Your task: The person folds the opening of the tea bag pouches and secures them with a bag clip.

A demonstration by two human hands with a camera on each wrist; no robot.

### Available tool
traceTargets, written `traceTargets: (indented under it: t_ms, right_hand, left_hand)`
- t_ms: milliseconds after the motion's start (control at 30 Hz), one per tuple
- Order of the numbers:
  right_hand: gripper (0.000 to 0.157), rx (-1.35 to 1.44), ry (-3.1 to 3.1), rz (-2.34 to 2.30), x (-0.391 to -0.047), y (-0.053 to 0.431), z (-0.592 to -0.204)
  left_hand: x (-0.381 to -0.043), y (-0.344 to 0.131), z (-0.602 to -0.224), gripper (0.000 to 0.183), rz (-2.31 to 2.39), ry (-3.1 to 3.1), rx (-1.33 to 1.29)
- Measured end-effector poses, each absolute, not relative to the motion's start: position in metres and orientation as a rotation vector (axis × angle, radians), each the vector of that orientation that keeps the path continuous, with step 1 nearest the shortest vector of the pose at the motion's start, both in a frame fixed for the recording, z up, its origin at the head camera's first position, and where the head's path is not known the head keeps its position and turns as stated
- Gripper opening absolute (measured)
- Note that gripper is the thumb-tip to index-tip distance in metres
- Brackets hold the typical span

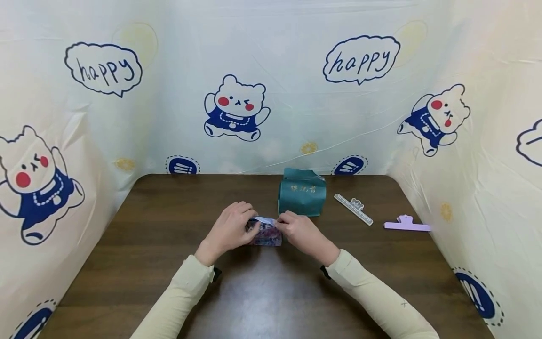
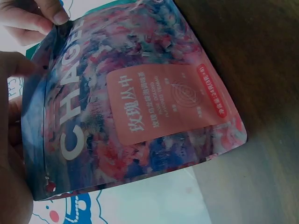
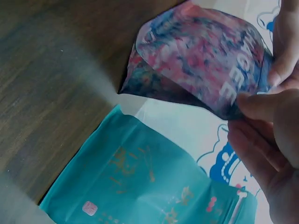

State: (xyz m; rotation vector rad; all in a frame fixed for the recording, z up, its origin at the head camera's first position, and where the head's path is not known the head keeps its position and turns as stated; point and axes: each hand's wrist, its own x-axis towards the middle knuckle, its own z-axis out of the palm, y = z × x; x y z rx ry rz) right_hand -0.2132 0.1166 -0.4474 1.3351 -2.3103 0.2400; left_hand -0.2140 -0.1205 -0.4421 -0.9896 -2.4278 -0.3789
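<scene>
A tea pouch (image 1: 267,238), patterned in pink, blue and purple and marked CHAGEE, stands on the table between the two hands. My left hand (image 1: 233,228) grips its upper edge at the left, the thumb in front and the fingers behind. At the other end of that edge, my right hand (image 1: 301,231) pinches the corner between thumb and fingers. A pink label (image 2: 163,102) shows on the pouch front in the left wrist view. Whether the pouch top is sealed cannot be told. Just beyond the right hand stands a green pouch (image 1: 302,195) with gold lettering.
To the right on the brown table (image 1: 169,273) lie a white ruler-shaped clip (image 1: 353,209) and a purple clip (image 1: 406,225), the latter near the right edge. A pale cloth printed with bears (image 1: 235,108) hangs behind and along both sides.
</scene>
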Motion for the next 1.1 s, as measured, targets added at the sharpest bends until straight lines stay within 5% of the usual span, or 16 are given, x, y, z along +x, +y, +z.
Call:
traceTargets:
  t_ms: [300,1100]
  right_hand:
    - [0.024,1.310,-2.259,0.078,-0.209,0.113,-0.455]
    - [0.007,1.159,-2.541,1.002,-0.238,0.092,-0.449]
  left_hand:
    - [-0.213,-0.119,-0.442,0.023,-0.392,-2.429,-0.948]
    - [-0.207,-0.110,-0.450,0.010,-0.237,-2.376,-0.891]
